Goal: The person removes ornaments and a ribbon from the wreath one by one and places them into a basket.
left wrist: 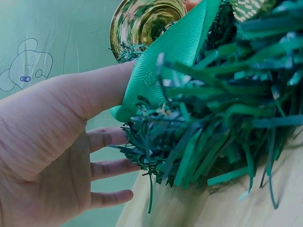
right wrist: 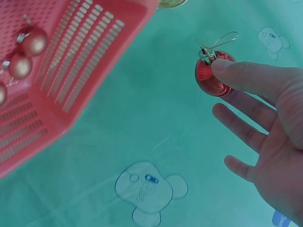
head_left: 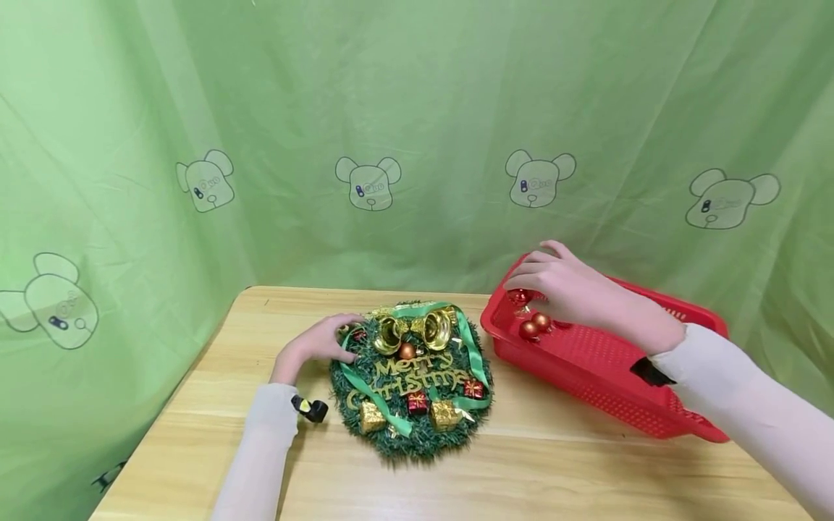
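Two-handed step, apparently: fetching one red bauble (right wrist: 205, 79) for the wreath (head_left: 410, 441) on the table (head_left: 554, 477), left of the red basket (head_left: 586, 388). Left hand (head_left: 319, 341): spread at the wreath's left edge, with thumb (left wrist: 102, 90) against green ribbon (left wrist: 163, 59). Right hand (head_left: 563, 289): pinching the bauble at the basket's left end. Next move, by judgement: use a light pinch, clear the basket, carry toward the wreath.
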A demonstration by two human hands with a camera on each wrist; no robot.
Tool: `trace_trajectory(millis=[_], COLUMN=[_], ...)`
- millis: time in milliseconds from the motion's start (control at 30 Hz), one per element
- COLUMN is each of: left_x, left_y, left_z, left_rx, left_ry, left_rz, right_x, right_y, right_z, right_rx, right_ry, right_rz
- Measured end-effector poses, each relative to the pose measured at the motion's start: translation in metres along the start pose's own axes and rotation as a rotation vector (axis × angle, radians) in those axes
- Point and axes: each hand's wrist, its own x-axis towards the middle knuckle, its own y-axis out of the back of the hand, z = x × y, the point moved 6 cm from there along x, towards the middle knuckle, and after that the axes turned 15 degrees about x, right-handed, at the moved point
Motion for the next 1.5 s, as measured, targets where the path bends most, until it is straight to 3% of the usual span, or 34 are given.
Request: trace_trajectory(millis=[300, 667, 1033, 1500], left_x=[0.0, 0.001, 0.0, 0.0], left_y=[0.0, 0.001, 0.001, 0.001], left_z=[-0.003, 0.0, -0.001, -0.001], left_rx=[0.008, -0.009, -0.014, -0.012], left_ry=[0.002, -0.001, 0.006, -0.001], left_rz=[0.004, 0.009, 0.007, 0.008], right_x=[-0.018, -0.046, -0.069, -0.088], right_y=[0.016, 0.025, 0.017, -0.013], right_z=[0.02, 0.048, 0.082, 0.118], right_rx=[0.022, 0.003, 0.005, 0.028], right_ry=[-0.059, -0.064, -0.119, -0.243], right_rz=[0.007, 0.087, 0.114, 0.03])
